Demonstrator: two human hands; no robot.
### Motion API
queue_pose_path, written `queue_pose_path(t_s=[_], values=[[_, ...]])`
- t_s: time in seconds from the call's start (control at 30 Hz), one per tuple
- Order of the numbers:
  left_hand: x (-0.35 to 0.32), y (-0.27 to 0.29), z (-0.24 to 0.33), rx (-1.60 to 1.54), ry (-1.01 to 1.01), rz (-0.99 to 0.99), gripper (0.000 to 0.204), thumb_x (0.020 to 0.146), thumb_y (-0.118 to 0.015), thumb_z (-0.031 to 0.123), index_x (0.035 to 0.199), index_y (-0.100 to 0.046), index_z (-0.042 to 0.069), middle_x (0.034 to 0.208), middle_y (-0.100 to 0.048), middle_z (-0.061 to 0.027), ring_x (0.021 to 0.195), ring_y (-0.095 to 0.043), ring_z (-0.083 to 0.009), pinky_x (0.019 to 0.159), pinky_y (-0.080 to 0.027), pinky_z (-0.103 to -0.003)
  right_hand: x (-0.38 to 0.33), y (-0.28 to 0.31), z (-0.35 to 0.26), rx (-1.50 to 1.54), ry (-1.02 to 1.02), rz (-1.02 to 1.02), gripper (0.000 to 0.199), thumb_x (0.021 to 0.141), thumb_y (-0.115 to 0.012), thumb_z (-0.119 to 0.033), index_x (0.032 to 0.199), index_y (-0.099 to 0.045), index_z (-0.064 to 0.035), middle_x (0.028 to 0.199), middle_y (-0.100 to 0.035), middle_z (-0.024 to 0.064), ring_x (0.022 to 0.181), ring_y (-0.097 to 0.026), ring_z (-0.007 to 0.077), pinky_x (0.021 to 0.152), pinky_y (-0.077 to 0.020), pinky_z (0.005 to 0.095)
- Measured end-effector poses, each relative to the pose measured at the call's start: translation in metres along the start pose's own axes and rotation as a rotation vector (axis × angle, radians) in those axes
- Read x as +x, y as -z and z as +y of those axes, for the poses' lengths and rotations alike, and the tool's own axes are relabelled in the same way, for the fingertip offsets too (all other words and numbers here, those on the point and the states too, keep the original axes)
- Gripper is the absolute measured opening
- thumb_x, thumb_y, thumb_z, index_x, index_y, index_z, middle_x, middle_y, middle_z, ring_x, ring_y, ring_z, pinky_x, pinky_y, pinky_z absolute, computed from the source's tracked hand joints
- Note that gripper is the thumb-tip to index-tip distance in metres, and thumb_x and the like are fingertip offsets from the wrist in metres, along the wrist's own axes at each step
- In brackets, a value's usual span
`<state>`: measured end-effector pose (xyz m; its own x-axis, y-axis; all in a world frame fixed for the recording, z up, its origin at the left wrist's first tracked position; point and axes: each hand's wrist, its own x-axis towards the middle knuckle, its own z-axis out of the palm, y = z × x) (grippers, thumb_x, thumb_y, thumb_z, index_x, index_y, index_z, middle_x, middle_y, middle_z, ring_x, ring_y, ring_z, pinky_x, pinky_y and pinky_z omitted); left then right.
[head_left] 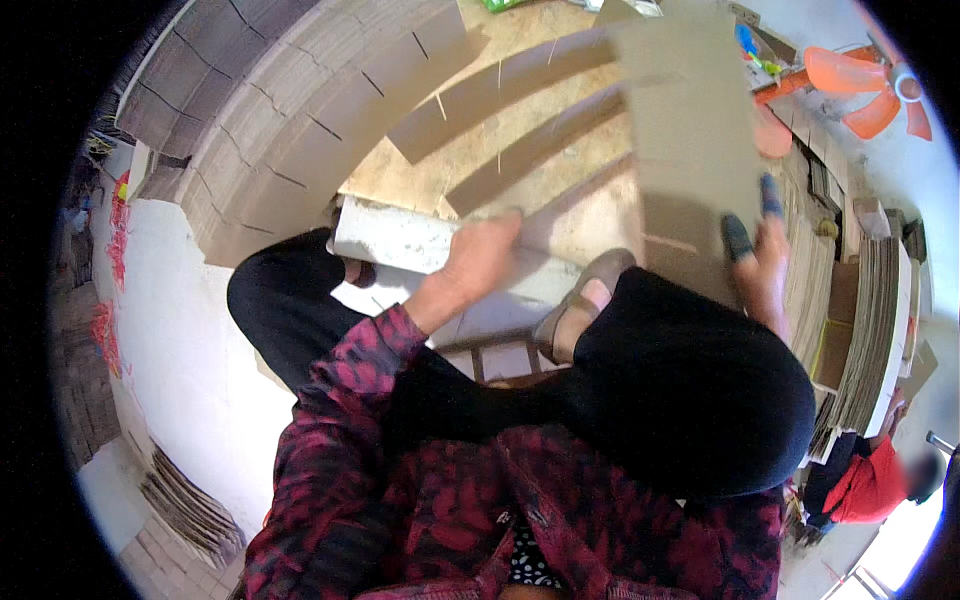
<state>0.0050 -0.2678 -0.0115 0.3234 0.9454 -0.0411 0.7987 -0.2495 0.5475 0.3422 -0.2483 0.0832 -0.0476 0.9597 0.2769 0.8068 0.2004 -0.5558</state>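
Note:
My left hand (482,252), slightly blurred, is closed at the near end of a brown cardboard strip (580,192), above a white ledge. Two more slotted cardboard strips (540,80) stand on edge beyond it, roughly parallel. A wide, flat cardboard sheet (690,130) lies across their right ends and hides them. My right hand (765,258) grips the sheet's right edge, its thumb on the face and a finger along the side. Dark coverings sit on that thumb and finger. The remaining right fingers are hidden.
A long row of slotted cardboard pieces (290,110) curves along the left of the wooden board (400,180). Stacked cardboard (860,330) stands at the right, below an orange fan (870,85). Another person in red (868,485) is at the lower right. More flat cardboard (190,505) lies lower left.

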Motion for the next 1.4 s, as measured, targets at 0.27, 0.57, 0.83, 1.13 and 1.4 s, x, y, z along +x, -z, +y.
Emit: queue_pose_path(t_s=[0.27, 0.57, 0.83, 1.13, 1.4], values=[[0.0, -0.007, -0.012, -0.012, -0.046, 0.067, 0.013, 0.074, -0.054, 0.001, 0.085, -0.046, 0.002, 0.068, -0.059, -0.0243, 0.069, -0.06, -0.0452, 0.059, -0.046, -0.053, 0.077, -0.058, -0.066, 0.19, 0.405, -0.242, 0.051, 0.091, -0.059, -0.01, 0.137, -0.041, 0.0006, 0.133, -0.052, 0.0173, 0.121, -0.049, 0.0191, 0.101, -0.0375, 0.0303], [-0.001, -0.004, -0.01, 0.014, -0.06, 0.06, 0.01, 0.075, -0.054, 0.003, 0.082, -0.047, 0.001, 0.068, -0.06, -0.0237, 0.069, -0.061, -0.0434, 0.058, -0.048, -0.051, 0.085, -0.073, -0.095, 0.214, 0.413, -0.216, 0.047, 0.091, -0.058, -0.009, 0.135, -0.044, -0.0012, 0.128, -0.057, 0.0157, 0.115, -0.052, 0.0161, 0.099, -0.0394, 0.0289], [0.001, -0.013, -0.011, -0.026, -0.055, 0.076, 0.015, 0.072, -0.052, -0.004, 0.084, -0.045, 0.002, 0.066, -0.058, -0.0237, 0.068, -0.06, -0.0452, 0.057, -0.047, -0.051, 0.088, -0.091, -0.099, 0.203, 0.401, -0.244, 0.047, 0.089, -0.059, -0.008, 0.134, -0.046, -0.0039, 0.12, -0.06, 0.02, 0.109, -0.059, 0.0214, 0.093, -0.0445, 0.032], [0.0, -0.012, 0.001, -0.015, -0.029, 0.036, 0.011, 0.073, -0.057, 0.007, 0.082, -0.051, 0.002, 0.076, -0.063, -0.0214, 0.072, -0.062, -0.0414, 0.062, -0.049, -0.05, 0.068, -0.11, -0.094, 0.157, 0.327, -0.366, 0.055, 0.086, -0.058, -0.008, 0.137, -0.039, -0.0095, 0.104, -0.06, 0.0276, 0.097, -0.057, 0.0446, 0.079, -0.0482, 0.0439], [0.002, 0.026, -0.003, 0.072, -0.131, 0.642, 0.027, 0.076, -0.062, 0.005, 0.102, -0.055, -0.003, 0.111, -0.056, -0.025, 0.102, -0.052, -0.0436, 0.091, -0.041, -0.047, 0.073, -0.104, -0.08, 0.184, 0.332, -0.454, 0.065, 0.085, -0.057, -0.003, 0.144, -0.03, -0.0111, 0.108, -0.059, 0.0287, 0.101, -0.057, 0.0439, 0.084, -0.047, 0.0411]])
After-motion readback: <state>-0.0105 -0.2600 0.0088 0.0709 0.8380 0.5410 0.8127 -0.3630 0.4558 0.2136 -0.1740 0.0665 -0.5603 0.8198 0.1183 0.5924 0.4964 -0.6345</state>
